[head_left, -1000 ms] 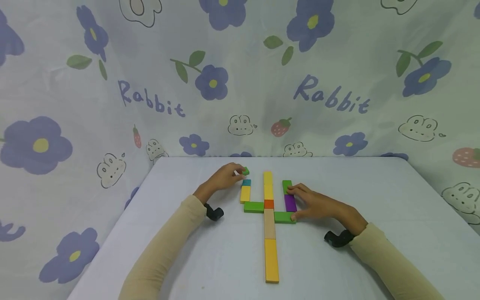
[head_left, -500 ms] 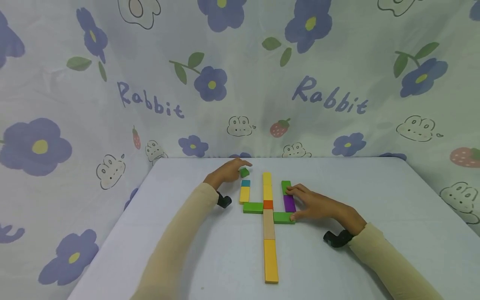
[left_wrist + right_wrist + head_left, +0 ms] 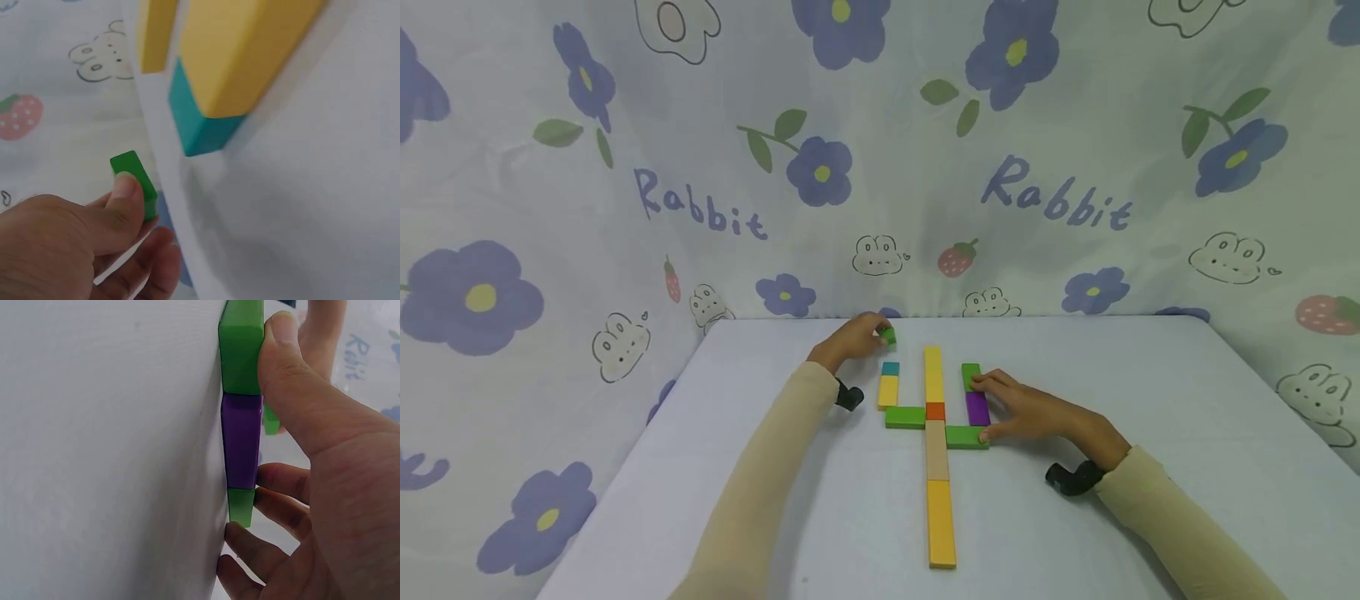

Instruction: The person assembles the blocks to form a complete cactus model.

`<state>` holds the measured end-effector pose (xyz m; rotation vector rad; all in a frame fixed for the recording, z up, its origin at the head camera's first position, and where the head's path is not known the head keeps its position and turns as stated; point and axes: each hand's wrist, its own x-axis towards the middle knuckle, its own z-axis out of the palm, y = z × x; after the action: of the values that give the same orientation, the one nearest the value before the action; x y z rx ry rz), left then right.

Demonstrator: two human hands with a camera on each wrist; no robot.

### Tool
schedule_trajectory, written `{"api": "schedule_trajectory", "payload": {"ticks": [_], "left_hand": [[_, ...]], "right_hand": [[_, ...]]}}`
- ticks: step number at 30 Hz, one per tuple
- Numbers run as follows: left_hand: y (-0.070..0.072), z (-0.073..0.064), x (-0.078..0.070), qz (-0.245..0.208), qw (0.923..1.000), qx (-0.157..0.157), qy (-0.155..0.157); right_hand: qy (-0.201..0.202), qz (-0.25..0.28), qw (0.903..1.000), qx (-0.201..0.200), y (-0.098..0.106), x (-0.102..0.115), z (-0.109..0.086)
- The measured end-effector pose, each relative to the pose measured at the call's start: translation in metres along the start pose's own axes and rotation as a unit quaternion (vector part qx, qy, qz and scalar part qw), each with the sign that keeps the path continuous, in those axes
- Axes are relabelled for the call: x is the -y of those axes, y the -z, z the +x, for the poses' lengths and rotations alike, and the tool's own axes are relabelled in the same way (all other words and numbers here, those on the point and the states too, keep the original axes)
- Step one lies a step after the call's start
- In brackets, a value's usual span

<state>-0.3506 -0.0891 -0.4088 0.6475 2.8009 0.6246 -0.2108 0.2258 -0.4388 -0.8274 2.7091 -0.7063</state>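
Note:
At the back of the table my left hand pinches a small green block between thumb and fingers. The left wrist view shows the thumb on top of this green block. In front of it lie a teal block and a yellow block, end to end. My right hand rests spread along a row: its thumb touches a long green block, its fingertips a purple block and a smaller green block.
A column of flat blocks runs down the middle: yellow ones, an orange square, a tan block and an amber block. Another green block joins its left side. A patterned cloth hangs behind the white table.
My left hand let go of the small green block, lifted its fingers and has pinched it again, with the arm further right. My right hand has stayed in place on the blocks.

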Motion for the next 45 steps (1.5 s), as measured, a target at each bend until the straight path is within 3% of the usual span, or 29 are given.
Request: {"api": "schedule_trajectory", "payload": {"ticks": [8,19,30,36,45], "left_hand": [[0.005,0.014,-0.026,-0.007,0.999,-0.029,-0.035],[-0.016,0.022,-0.058,0.004,0.9984,-0.035,-0.045],[-0.03,0.027,-0.06,0.006,0.9985,-0.023,-0.049],[-0.032,0.025,-0.064,0.011,0.9992,-0.014,-0.034],[-0.036,0.027,-0.062,0.018,0.999,0.014,-0.038]], "right_hand": [[0.005,0.001,1.0,-0.001,-0.002,-0.006,-0.001],[-0.023,0.016,0.9995,0.012,-0.006,-0.004,0.002],[-0.011,0.004,0.9999,0.007,-0.002,-0.005,0.002],[0.0,0.006,1.0,0.005,-0.001,-0.005,0.001],[-0.014,0.015,0.9997,0.009,-0.001,-0.003,0.001]]}}
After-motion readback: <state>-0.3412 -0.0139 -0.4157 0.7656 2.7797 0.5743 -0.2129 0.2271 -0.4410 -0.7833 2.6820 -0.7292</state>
